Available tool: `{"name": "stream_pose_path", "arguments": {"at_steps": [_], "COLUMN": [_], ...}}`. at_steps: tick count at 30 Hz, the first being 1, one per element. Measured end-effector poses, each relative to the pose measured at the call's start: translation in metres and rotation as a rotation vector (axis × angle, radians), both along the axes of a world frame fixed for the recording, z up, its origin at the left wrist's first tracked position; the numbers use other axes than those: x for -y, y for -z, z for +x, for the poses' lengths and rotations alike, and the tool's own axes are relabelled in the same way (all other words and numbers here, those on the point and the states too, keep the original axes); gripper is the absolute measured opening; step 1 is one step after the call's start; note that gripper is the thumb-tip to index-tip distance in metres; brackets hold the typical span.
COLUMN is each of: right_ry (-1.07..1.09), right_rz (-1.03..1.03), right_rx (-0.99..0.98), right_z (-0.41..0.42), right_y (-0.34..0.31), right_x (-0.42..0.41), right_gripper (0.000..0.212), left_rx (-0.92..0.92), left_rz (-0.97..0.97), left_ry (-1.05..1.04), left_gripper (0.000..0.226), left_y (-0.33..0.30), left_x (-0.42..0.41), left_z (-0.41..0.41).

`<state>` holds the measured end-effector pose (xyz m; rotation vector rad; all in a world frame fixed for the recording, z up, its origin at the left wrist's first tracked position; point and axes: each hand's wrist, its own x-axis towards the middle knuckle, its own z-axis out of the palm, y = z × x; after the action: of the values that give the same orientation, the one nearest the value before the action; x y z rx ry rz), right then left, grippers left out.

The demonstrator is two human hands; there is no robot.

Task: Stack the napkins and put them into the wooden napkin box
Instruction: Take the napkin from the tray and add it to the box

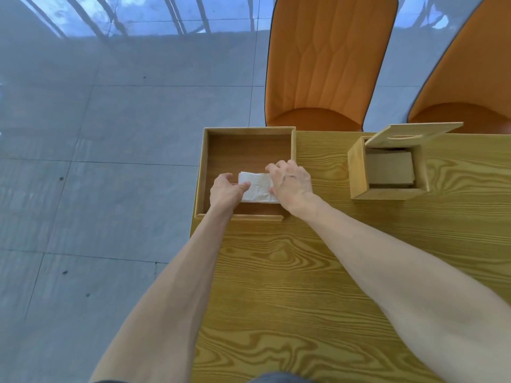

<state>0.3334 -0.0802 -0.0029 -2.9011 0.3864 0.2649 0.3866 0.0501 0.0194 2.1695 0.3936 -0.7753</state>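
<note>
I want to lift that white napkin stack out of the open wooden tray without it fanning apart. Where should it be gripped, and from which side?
Probably by its two short ends, from above. The napkin stack lies flat and low inside the walled tray, so a level approach is blocked. The left hand and right hand already bracket those ends.

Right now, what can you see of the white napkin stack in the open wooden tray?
The napkin stack is white, soft crinkled paper, folded into a rectangle several layers thick. It lies flat, long side running left to right, in the near half of the shallow wooden tray. The left hand grips its left end, thumb on top; the right hand covers its right end, so that edge is hidden.
</note>
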Motion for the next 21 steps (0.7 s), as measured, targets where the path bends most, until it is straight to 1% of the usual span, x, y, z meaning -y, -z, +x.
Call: {"name": "stream_pose_path", "arguments": {"at_steps": [4,9,12,15,18,21], "right_ry": [0.008,0.013,0.029,0.045,0.064,0.148], "right_rz": [0.044,0.062,0.055,0.075,0.191,0.401], "right_rx": [0.010,-0.007,-0.003,0.038,0.068,0.077], "right_z": [-0.002,-0.005,-0.008,-0.016,-0.021,-0.026], "right_y": [0.002,0.003,0.002,0.003,-0.003,-0.015], "right_x": [0.004,0.006,0.007,0.010,0.014,0.021], "right_gripper": [0.033,0.034,0.026,0.021,0.018,0.017], "left_rx": [-0.044,0.000,0.019,0.015,0.012,0.044], "left_rz": [-0.049,-0.007,-0.015,-0.070,-0.136,-0.173], "left_ry": [-0.009,0.077,0.115,0.125,0.087,0.079], "left_gripper": [0.059,0.050,0.048,0.045,0.048,0.053], "left_y": [0.004,0.007,0.007,0.004,-0.002,-0.012], "left_x": [0.004,0.006,0.005,0.002,-0.003,-0.004], "left_z": [0.000,-0.005,-0.009,-0.012,-0.014,-0.016]}}
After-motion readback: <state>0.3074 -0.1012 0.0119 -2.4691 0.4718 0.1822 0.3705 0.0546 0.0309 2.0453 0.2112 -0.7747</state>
